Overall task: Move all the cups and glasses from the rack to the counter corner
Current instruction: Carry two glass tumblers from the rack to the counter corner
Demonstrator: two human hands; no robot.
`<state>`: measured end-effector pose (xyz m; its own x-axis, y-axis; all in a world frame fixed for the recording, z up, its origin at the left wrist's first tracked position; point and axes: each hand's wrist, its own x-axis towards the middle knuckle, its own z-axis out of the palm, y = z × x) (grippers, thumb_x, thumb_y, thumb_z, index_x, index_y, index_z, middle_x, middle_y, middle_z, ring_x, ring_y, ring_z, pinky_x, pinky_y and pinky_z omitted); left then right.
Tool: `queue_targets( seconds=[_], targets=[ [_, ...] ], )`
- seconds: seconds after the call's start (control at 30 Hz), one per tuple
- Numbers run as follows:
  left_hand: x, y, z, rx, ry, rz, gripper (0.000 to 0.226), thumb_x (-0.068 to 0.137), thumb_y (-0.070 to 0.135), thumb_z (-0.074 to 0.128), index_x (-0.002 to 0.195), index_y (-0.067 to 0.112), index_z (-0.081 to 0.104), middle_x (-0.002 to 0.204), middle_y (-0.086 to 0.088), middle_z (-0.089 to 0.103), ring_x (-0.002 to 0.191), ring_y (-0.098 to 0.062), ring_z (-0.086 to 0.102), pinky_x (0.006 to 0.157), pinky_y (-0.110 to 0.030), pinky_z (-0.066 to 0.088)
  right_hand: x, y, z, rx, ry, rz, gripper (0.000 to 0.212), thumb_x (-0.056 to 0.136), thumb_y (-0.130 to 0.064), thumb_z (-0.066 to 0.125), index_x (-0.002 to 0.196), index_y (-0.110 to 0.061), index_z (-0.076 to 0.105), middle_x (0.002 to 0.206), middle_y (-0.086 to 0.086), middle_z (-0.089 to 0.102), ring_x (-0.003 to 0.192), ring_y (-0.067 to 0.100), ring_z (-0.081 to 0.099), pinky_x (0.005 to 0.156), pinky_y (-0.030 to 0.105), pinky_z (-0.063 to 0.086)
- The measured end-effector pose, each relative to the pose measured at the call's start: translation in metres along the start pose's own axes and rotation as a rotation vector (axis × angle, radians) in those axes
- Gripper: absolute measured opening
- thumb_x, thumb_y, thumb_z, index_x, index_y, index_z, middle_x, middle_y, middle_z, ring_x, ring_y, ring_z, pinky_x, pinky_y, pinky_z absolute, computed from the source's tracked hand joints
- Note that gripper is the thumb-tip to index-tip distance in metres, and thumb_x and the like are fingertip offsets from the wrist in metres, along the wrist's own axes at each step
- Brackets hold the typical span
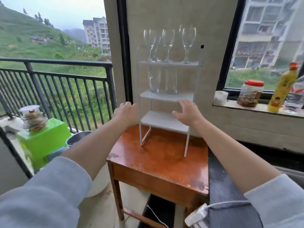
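Note:
A white three-shelf rack [166, 97] stands on a small wooden table [158, 160] against the wall. Several clear wine glasses [188, 43] stand upright on its top shelf. Two clear tumblers [171, 83] sit on the middle shelf, and the bottom shelf is bare. My left hand [125, 112] hovers by the rack's left post with its fingers curled and nothing in it. My right hand [187, 111] is spread open in front of the middle and bottom shelves, holding nothing.
A window sill at the right carries a white cup [221, 97], a red-lidded jar [250, 93], a yellow bottle [283, 89] and a clear bottle. At the left a green box [44, 139] bears stacked dishes, beside a metal pot and a balcony railing. A dark counter [220, 183] adjoins the table's right side.

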<state>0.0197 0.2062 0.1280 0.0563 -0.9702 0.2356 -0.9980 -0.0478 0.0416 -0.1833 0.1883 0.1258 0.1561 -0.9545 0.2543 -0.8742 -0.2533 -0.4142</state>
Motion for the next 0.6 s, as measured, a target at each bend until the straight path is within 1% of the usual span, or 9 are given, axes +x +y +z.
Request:
queue_targets(
  seconds=[0.1, 0.17, 0.27, 0.37, 0.47, 0.5, 0.53, 0.57, 0.6],
  targets=[
    [0.042, -0.006, 0.012, 0.003, -0.010, 0.071, 0.041, 0.087, 0.014, 0.044, 0.127, 0.009, 0.044, 0.128, -0.015, 0.047, 0.120, -0.032, 0.043, 0.084, -0.041, 0.045, 0.038, -0.002, -0.003, 0.028, 0.035, 0.007, 0.059, 0.089, -0.025, 0.051, 0.141, -0.007, 0.031, 0.149, 0.013, 0.033, 0.139, 0.030, 0.024, 0.112, 0.039, 0.023],
    [0.068, -0.004, 0.019, -0.014, 0.000, 0.122, 0.042, 0.086, 0.015, 0.045, 0.128, 0.011, 0.044, 0.130, -0.014, 0.047, 0.121, -0.031, 0.044, 0.084, -0.040, 0.045, 0.065, -0.001, -0.006, 0.023, 0.080, 0.010, 0.058, 0.087, -0.023, 0.051, 0.140, -0.007, 0.032, 0.149, 0.013, 0.034, 0.139, 0.029, 0.026, 0.112, 0.039, 0.025],
    [0.104, 0.003, 0.031, -0.083, -0.003, 0.160, 0.046, 0.085, 0.016, 0.047, 0.130, 0.012, 0.042, 0.133, -0.011, 0.046, 0.120, -0.029, 0.044, 0.087, -0.039, 0.047, 0.105, 0.002, -0.003, 0.032, 0.123, 0.049, 0.055, 0.087, -0.022, 0.052, 0.138, -0.008, 0.038, 0.143, 0.015, 0.043, 0.133, 0.031, 0.036, 0.106, 0.037, 0.032],
    [0.143, 0.013, 0.041, -0.170, 0.019, 0.193, 0.045, 0.086, 0.016, 0.049, 0.130, 0.012, 0.041, 0.131, -0.011, 0.048, 0.118, -0.028, 0.046, 0.088, -0.039, 0.048, 0.147, 0.008, 0.007, 0.086, 0.135, 0.113, 0.049, 0.088, -0.024, 0.052, 0.132, -0.005, 0.044, 0.130, 0.020, 0.055, 0.120, 0.036, 0.049, 0.097, 0.038, 0.040],
    [0.189, 0.023, 0.047, -0.377, 0.024, 0.131, 0.050, 0.087, 0.018, 0.051, 0.134, 0.009, 0.036, 0.131, -0.014, 0.049, 0.117, -0.031, 0.049, 0.085, -0.037, 0.045, 0.190, 0.020, 0.020, 0.181, 0.158, 0.168, 0.050, 0.087, -0.022, 0.053, 0.131, -0.004, 0.041, 0.130, 0.022, 0.052, 0.117, 0.037, 0.050, 0.094, 0.039, 0.041],
    [0.202, 0.027, 0.049, -0.467, 0.010, 0.083, 0.051, 0.087, 0.019, 0.051, 0.133, 0.008, 0.034, 0.130, -0.016, 0.049, 0.114, -0.032, 0.051, 0.084, -0.036, 0.046, 0.201, 0.023, 0.024, 0.244, 0.181, 0.194, 0.048, 0.085, -0.019, 0.054, 0.129, -0.003, 0.042, 0.128, 0.022, 0.052, 0.113, 0.036, 0.052, 0.090, 0.038, 0.042],
    [0.213, 0.030, 0.052, -0.556, -0.007, 0.027, 0.051, 0.087, 0.020, 0.051, 0.133, 0.006, 0.034, 0.128, -0.016, 0.049, 0.111, -0.034, 0.052, 0.086, -0.037, 0.048, 0.212, 0.028, 0.027, 0.324, 0.206, 0.221, 0.044, 0.084, -0.017, 0.054, 0.125, -0.002, 0.045, 0.123, 0.022, 0.055, 0.104, 0.033, 0.054, 0.082, 0.035, 0.042],
    [0.224, 0.034, 0.056, -0.638, -0.016, -0.035, 0.052, 0.087, 0.021, 0.052, 0.133, 0.006, 0.033, 0.127, -0.015, 0.050, 0.110, -0.034, 0.054, 0.089, -0.041, 0.049, 0.222, 0.032, 0.030, 0.402, 0.218, 0.256, 0.041, 0.083, -0.015, 0.055, 0.121, -0.003, 0.047, 0.115, 0.020, 0.057, 0.094, 0.029, 0.054, 0.074, 0.032, 0.040],
    [0.237, 0.037, 0.060, -0.704, -0.013, -0.086, 0.052, 0.086, 0.022, 0.053, 0.132, 0.007, 0.034, 0.126, -0.014, 0.051, 0.108, -0.034, 0.055, 0.091, -0.044, 0.049, 0.234, 0.036, 0.031, 0.469, 0.220, 0.285, 0.036, 0.083, -0.014, 0.055, 0.116, -0.003, 0.049, 0.105, 0.017, 0.058, 0.087, 0.026, 0.053, 0.070, 0.029, 0.038]
  ],
)
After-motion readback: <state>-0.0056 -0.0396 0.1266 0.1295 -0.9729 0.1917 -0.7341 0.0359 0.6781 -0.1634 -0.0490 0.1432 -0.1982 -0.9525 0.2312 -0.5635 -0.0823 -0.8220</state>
